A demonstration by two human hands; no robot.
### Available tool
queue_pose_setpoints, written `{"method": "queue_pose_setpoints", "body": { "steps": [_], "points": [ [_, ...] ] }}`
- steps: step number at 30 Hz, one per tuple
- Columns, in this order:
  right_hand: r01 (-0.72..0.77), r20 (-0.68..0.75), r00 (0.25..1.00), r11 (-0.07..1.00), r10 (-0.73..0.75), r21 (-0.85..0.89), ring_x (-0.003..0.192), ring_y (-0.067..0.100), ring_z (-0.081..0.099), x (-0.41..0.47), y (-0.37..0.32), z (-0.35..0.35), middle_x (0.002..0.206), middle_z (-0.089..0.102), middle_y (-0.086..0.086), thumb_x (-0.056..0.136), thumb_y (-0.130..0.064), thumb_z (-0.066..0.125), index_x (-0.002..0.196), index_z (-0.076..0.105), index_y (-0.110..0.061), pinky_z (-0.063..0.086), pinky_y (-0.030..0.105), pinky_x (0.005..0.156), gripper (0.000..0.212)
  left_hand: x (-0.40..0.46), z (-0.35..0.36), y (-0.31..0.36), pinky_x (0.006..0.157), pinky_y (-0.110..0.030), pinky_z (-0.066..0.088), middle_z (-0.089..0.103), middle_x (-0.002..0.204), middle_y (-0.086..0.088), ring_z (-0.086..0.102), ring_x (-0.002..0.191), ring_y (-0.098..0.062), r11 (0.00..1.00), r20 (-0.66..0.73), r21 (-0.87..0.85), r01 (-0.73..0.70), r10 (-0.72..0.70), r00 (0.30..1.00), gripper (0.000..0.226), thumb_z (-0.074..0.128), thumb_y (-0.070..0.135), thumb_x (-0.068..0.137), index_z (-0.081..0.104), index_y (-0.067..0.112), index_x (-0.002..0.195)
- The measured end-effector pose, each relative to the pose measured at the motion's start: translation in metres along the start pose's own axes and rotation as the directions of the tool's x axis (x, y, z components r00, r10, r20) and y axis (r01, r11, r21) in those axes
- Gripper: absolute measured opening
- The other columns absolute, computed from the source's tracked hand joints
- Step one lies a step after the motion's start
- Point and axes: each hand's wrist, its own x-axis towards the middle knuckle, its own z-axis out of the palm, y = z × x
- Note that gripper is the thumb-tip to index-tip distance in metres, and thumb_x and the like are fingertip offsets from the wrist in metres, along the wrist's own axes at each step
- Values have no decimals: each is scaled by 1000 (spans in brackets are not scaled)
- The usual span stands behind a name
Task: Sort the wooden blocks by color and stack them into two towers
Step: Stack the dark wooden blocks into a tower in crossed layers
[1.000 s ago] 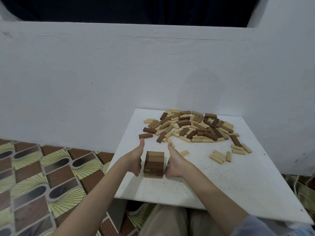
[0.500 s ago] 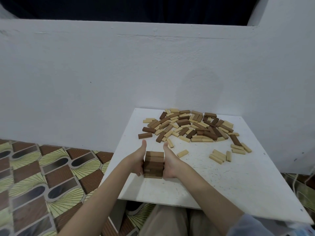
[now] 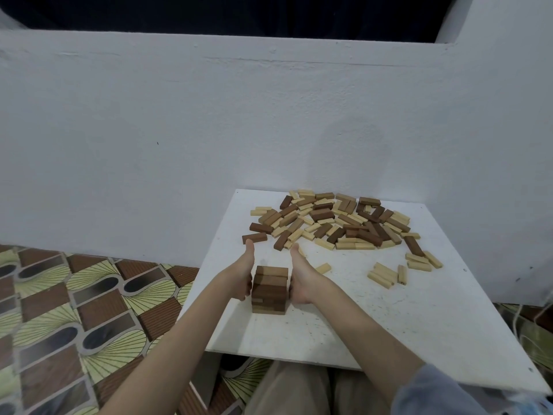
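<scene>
— What is the person wearing?

— Both forearms are bare from wrist to elbow. At the right elbow a pushed-up sleeve point(image 3: 431, 393) shows, pale grey-blue, soft and loosely bunched.

— And on the left arm?

— No sleeve is in view there; the arm leaves the picture bare.

— Anything lower down?

— Beige trousers point(image 3: 287, 390) cover the lap, with folds in the cloth. The sleeve's edge is blurred, so it may be a light jacket or a shirt.
</scene>
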Motion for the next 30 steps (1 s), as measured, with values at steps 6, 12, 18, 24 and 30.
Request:
{"method": "queue_pose_setpoints", "body": {
  "steps": [6, 12, 18, 24, 30],
  "points": [
    [-33, 3, 999, 998, 33, -46, 110, 37, 62, 16, -1, 6, 112, 68, 20, 68, -92, 27, 122, 61, -5, 42, 52, 104, 108, 10, 3, -2, 108, -39, 36, 61, 121, -15, 55, 116, -30, 997, 74, -76, 20, -15, 997, 103, 14, 84, 77, 53, 1, 125],
    [-4, 4, 1000, 997, 4, -75, 106, 34, 63, 13, -2, 4, 111, 68, 20, 75, -87, 25, 119, 62, -4, 46, 48, 99, 101, 7, 3, -1, 95, -41, 45, 64, 106, -18, 59, 105, -32, 998, 115, -67, 10, -2, 993, 98, 13, 81, 80, 56, -3, 108],
    [-21, -9, 1000, 999, 21, -48, 105, 35, 64, 17, -5, 3, 107, 69, 20, 75, -87, 27, 118, 62, -3, 46, 49, 100, 101, 19, -4, 3, 100, -42, 42, 60, 108, -18, 55, 116, -34, 992, 81, -121, 35, -26, 996, 102, 14, 83, 78, 39, -5, 124],
    [112, 8, 994, 980, -112, -163, 135, 31, 40, -17, -14, 3, 148, 41, 15, 84, -79, 19, 146, 35, -14, 40, 45, 101, 91, 6, -4, 5, 115, -45, 20, 27, 152, -14, 27, 140, -32, 992, 47, 74, -102, 98, 994, 97, 10, 81, 79, 18, 15, 150],
    [431, 234, 854, 380, -465, -818, 131, 23, 42, -75, -38, -18, 144, 43, 13, 86, -42, 67, 140, 35, -11, 39, 27, 94, 70, -10, -38, 19, 114, -35, 24, 18, 156, 4, 19, 142, -16, 502, 277, 711, -492, 443, 853, 113, 77, 61, 57, 18, 30, 148]
  ]
}}
